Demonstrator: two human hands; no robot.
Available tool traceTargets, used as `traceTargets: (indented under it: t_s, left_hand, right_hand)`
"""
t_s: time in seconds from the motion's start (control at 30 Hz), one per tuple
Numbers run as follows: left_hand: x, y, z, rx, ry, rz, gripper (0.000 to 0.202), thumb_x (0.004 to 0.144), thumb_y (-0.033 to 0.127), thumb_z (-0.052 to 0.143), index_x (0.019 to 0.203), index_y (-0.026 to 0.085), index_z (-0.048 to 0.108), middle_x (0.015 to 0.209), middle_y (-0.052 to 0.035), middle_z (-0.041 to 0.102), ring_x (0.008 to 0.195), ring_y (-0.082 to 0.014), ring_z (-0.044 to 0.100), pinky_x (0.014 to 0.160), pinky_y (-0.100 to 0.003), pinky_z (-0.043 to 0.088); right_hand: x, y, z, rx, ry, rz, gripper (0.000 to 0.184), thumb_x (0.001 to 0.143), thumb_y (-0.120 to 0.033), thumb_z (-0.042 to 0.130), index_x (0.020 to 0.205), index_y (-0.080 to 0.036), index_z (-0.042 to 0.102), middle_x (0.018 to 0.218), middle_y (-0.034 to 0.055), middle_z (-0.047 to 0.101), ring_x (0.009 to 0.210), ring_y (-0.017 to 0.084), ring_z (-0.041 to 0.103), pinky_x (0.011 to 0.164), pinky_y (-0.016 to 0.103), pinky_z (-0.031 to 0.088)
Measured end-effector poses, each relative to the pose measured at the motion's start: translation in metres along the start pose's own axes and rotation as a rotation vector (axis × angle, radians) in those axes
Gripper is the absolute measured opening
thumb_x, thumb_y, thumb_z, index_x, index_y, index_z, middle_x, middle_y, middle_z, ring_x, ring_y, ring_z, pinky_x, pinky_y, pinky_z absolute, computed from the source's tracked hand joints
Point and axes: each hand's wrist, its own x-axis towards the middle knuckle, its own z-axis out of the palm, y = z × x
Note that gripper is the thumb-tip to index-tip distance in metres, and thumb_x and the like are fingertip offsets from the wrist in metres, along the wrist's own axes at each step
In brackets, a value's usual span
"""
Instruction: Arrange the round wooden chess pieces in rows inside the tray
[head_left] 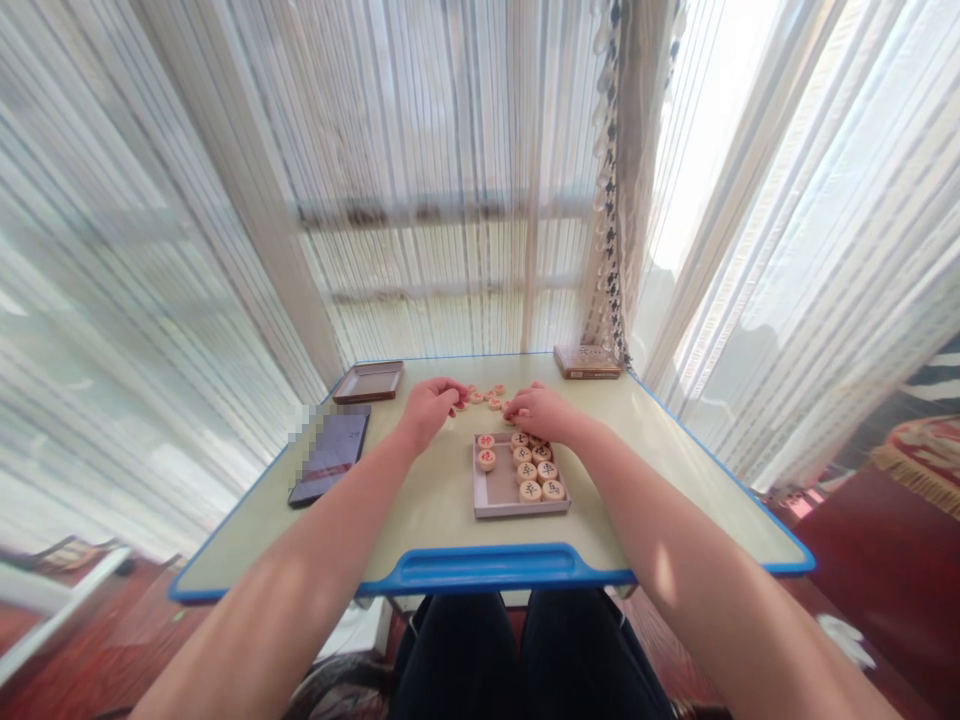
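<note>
Several round wooden Chinese chess pieces with red characters (pixel 495 404) lie loose on the table between my hands. My left hand (pixel 435 408) is at their left edge with curled fingers; whatever is in the fingertips is too small to make out. On the right, my right hand (pixel 541 410) has its fingers closed around a Chinese chess piece (pixel 509 419) at the table surface. Just in front of me sits a shallow open box (pixel 498 492). Two red-marked pieces (pixel 487 460) stand at its left side, and several black-marked pieces (pixel 530 491) fill its right side, partly hidden by my right hand.
A tablet (pixel 334 455) lies at the left of the table (pixel 420 510). Behind it is a shallow box lid (pixel 370 381). At the back right corner rests a flat box (pixel 587 361). A blue raised rim edges the table, and sheer curtains (pixel 435 150) hang beyond.
</note>
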Motion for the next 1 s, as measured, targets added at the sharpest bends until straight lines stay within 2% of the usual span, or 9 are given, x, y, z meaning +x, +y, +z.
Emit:
traceTargets:
  t_s: [0.2,0.33,0.43,0.53,0.63,0.73,0.83,1.0]
  left_hand:
    - [0.000,-0.002,0.002,0.026,-0.029,-0.007,0.017,0.060,0.016,0.048,0.068,0.014,0.062,0.067,-0.0038,0.065,0.058,-0.0114,0.055,0.050,-0.022,0.041]
    - [0.000,-0.002,0.001,0.049,-0.028,-0.008,0.017,0.060,0.016,0.048,0.068,0.014,0.063,0.066,-0.0032,0.065,0.058,-0.0118,0.055,0.052,-0.023,0.042]
    - [-0.002,-0.001,0.002,0.085,-0.050,-0.014,0.016,0.061,0.015,0.048,0.067,0.015,0.063,0.067,-0.0030,0.065,0.059,-0.0121,0.055,0.052,-0.023,0.042]
    - [-0.005,0.000,0.003,0.121,-0.103,-0.009,0.015,0.064,0.018,0.053,0.073,0.015,0.065,0.074,-0.0037,0.067,0.064,-0.0128,0.056,0.054,-0.024,0.042]
    - [-0.008,0.003,0.004,0.153,-0.185,0.027,0.022,0.066,0.029,0.061,0.084,0.016,0.068,0.084,-0.0053,0.068,0.069,-0.0135,0.056,0.057,-0.024,0.043]
    - [-0.012,0.006,0.005,0.178,-0.274,0.043,0.029,0.068,0.037,0.064,0.087,0.017,0.070,0.080,-0.0054,0.068,0.067,-0.0133,0.055,0.056,-0.024,0.042]
    - [-0.015,0.009,0.005,0.147,-0.334,0.041,0.028,0.069,0.039,0.064,0.084,0.016,0.071,0.074,-0.0054,0.067,0.064,-0.0130,0.054,0.053,-0.024,0.040]
    - [-0.015,0.015,0.004,-0.010,-0.369,0.002,0.030,0.066,0.035,0.068,0.089,0.015,0.070,0.083,-0.0068,0.067,0.064,-0.0116,0.054,0.058,-0.025,0.043]
  right_hand:
    - [-0.002,0.001,0.001,0.025,0.055,0.010,0.018,0.074,-0.025,0.056,0.085,-0.023,0.070,0.087,0.0034,0.068,0.087,0.021,0.053,0.081,0.032,0.039]
    - [0.000,0.004,0.006,0.040,0.043,0.028,0.014,0.073,-0.029,0.059,0.078,-0.023,0.070,0.073,0.0018,0.068,0.082,0.021,0.054,0.075,0.031,0.041]
    - [0.001,0.004,0.006,0.056,0.092,0.050,0.014,0.071,-0.030,0.061,0.078,-0.022,0.070,0.077,0.0028,0.069,0.083,0.022,0.053,0.073,0.031,0.041]
    - [-0.001,-0.002,0.002,0.096,0.181,0.041,0.015,0.071,-0.030,0.060,0.079,-0.020,0.069,0.082,0.0032,0.069,0.085,0.021,0.053,0.075,0.031,0.041]
    - [-0.004,-0.011,-0.004,0.131,0.286,-0.012,0.019,0.073,-0.031,0.059,0.084,-0.020,0.068,0.082,0.0030,0.068,0.083,0.019,0.052,0.077,0.030,0.040]
    - [-0.010,-0.021,-0.009,0.158,0.368,-0.085,0.022,0.073,-0.031,0.060,0.090,-0.019,0.067,0.082,0.0029,0.067,0.083,0.018,0.051,0.077,0.029,0.040]
    - [-0.014,-0.028,-0.011,0.165,0.397,-0.147,0.018,0.073,-0.028,0.061,0.086,-0.019,0.067,0.081,0.0032,0.066,0.084,0.017,0.051,0.076,0.028,0.040]
    - [-0.016,-0.032,-0.011,0.189,0.422,-0.143,0.017,0.075,-0.032,0.061,0.085,-0.020,0.067,0.081,0.0038,0.065,0.085,0.018,0.051,0.076,0.030,0.040]
